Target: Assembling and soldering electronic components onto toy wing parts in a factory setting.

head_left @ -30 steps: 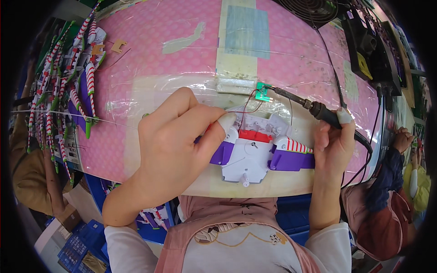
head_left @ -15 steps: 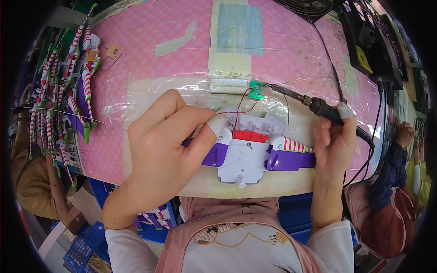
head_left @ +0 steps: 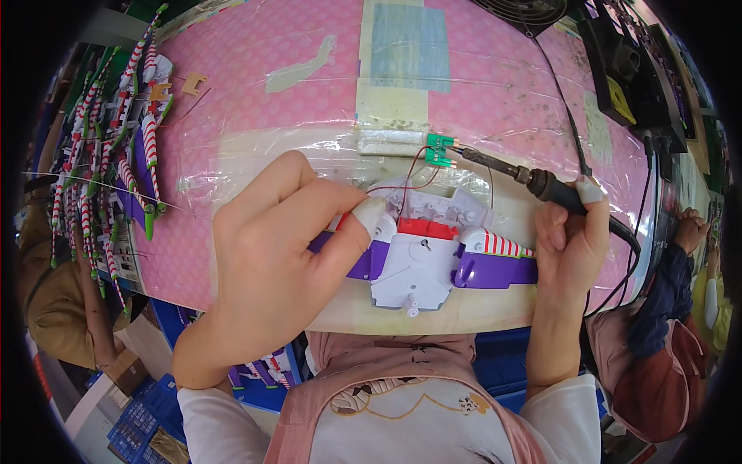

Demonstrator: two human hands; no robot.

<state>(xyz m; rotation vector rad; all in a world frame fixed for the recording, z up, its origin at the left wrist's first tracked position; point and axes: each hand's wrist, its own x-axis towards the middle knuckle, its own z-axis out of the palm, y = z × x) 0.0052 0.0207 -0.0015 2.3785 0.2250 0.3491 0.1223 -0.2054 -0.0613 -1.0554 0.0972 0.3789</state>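
My right hand (head_left: 572, 240) is closed round the dark handle of a soldering iron (head_left: 541, 182), whose tip meets a small green circuit board (head_left: 440, 151). Closed in a pinch, my left hand (head_left: 282, 251) holds a thin dark red wire (head_left: 418, 188) that curves over from the board. White coverings wrap some fingertips. Below the board lies a white toy body (head_left: 411, 271) with a red block (head_left: 427, 228) at its top. A purple wing with a red-striped edge (head_left: 495, 271) spreads to the right; my left fingers partly cover the other wing.
Striped toy wing assemblies (head_left: 97, 162) are piled at the left. A white bar (head_left: 393, 142) lies beside the board. At the upper right are a black stand with a yellow sponge (head_left: 616, 100) and a fan (head_left: 525, 11). The iron's cord (head_left: 627, 236) loops along the right. Other people sit at both sides.
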